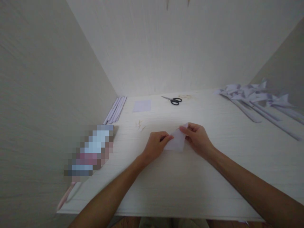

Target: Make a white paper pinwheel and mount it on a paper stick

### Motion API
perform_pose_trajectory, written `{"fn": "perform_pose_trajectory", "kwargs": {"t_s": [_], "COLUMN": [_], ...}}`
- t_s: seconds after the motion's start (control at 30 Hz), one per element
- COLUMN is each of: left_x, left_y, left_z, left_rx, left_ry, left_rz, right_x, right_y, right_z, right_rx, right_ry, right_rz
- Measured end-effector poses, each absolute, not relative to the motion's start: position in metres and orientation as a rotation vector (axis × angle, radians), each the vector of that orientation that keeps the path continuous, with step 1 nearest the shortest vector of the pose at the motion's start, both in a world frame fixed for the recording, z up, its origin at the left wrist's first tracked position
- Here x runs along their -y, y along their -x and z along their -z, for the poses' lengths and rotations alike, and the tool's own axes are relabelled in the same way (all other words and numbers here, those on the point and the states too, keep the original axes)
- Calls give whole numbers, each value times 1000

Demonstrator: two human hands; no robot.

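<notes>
A small sheet of white paper (pixel 176 143) is stretched between my two hands over the middle of the table. My left hand (pixel 157 144) pinches its left side between thumb and curled fingers. At the upper right corner, my right hand (pixel 196 136) grips the same sheet, thumb on top. A tiny tan mark or sliver shows by the right thumb, too blurred to name. Beyond the hands lies a pair of scissors (pixel 175 101) with black handles, blades pointing left. A square of pale paper (pixel 142 105) lies flat to the left of the scissors.
Rolled white paper sticks (pixel 116 109) lie by the left wall. Along the right are several folded paper pinwheel shapes (pixel 256 95) on paper sticks. Small tan slivers (pixel 139 124) are scattered nearby. A pixelated object (pixel 95 148) rests at the left edge. Walls enclose three sides.
</notes>
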State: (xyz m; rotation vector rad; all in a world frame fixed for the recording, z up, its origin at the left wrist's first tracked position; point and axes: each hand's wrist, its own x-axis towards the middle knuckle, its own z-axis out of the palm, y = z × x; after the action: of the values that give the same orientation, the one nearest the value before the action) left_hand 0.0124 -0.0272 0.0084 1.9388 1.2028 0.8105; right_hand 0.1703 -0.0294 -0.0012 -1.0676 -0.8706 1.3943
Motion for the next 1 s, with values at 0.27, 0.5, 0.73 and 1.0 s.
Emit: {"fn": "perform_pose_trajectory", "kwargs": {"t_s": [0.27, 0.5, 0.73, 1.0], "left_x": [38, 43, 44, 48], "left_y": [-29, -32, -37, -34], "left_z": [-1, 0, 0, 1], "left_rx": [-1293, -1312, -1312, -1279], "left_ry": [-1894, -1918, -1864, -1751], "left_rz": [-946, -936, -907, -909], "right_x": [37, 29, 23, 14], "right_y": [-160, -165, -172, -186], "right_z": [5, -7, -15, -5], "right_rx": [850, 674, 604, 629], "right_ry": [1136, 1114, 1112, 1037], "right_rz": [-1470, -1425, -1315, -1201]}}
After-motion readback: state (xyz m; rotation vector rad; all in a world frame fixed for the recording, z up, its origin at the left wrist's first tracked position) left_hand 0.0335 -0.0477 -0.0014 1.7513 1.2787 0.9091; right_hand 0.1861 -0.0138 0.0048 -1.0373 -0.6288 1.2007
